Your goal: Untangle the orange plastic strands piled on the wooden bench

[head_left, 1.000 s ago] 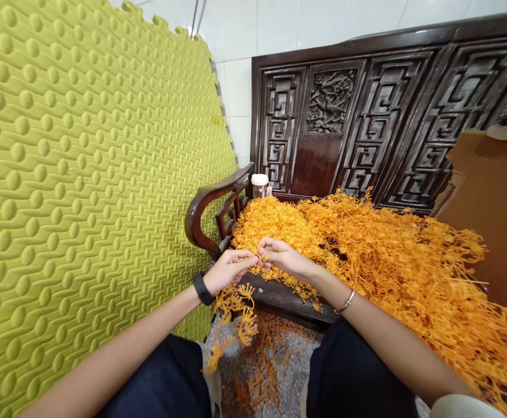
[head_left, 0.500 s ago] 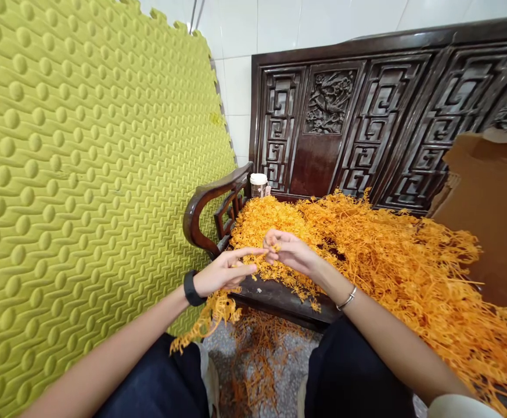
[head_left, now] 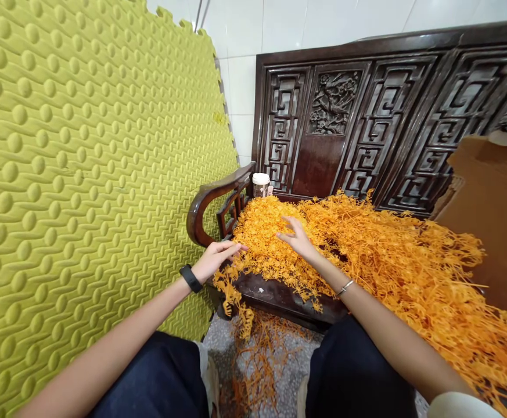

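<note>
My left hand (head_left: 216, 259), with a black band at its wrist, is at the left front edge of the bench seat. Its fingers are pressed together, and a branching orange plastic-looking sprig (head_left: 232, 296) hangs below them over the edge. My right hand (head_left: 299, 239), wearing a thin bangle, hovers just over the left heap of small orange pieces (head_left: 262, 223). Its thumb and fingers are apart, holding nothing I can see. To its right lies a larger heap of long orange sprigs (head_left: 401, 261).
A dark carved wooden bench (head_left: 279, 293) carries both heaps. A white-lidded cup (head_left: 261, 184) stands by its armrest (head_left: 198, 212). Yellow-green foam matting (head_left: 105, 174) rises on the left, cardboard (head_left: 492, 203) leans at right. Orange stems (head_left: 257, 366) litter the floor between my legs.
My hands were together with a small orange piece at the fingertips; now they are apart. The right has opened over the left heap, and the left has drawn back slightly with its sprig.
</note>
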`<action>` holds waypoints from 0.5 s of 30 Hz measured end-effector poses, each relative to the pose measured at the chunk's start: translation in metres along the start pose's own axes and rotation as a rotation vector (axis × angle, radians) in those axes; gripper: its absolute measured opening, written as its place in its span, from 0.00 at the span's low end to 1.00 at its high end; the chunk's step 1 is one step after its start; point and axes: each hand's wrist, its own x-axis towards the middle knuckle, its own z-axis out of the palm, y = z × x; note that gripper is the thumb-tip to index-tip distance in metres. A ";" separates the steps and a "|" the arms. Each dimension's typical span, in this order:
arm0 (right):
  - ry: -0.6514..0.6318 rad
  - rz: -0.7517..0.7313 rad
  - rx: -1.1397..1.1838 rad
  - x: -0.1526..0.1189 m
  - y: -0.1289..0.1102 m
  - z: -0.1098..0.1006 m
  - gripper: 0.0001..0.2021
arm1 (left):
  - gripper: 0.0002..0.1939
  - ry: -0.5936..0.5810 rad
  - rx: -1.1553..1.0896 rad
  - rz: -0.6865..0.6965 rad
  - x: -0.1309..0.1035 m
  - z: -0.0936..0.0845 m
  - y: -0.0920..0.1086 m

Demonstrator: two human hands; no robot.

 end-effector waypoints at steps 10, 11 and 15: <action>-0.741 -0.322 -0.035 -0.048 -0.037 0.041 0.13 | 0.26 -0.066 0.097 0.120 0.002 0.009 0.004; -0.733 -0.289 -0.011 -0.046 -0.037 0.039 0.13 | 0.29 -0.114 0.081 0.044 0.003 0.007 0.002; -0.681 -0.199 0.056 -0.038 -0.035 0.032 0.12 | 0.40 -0.551 0.038 -0.339 0.003 -0.009 -0.013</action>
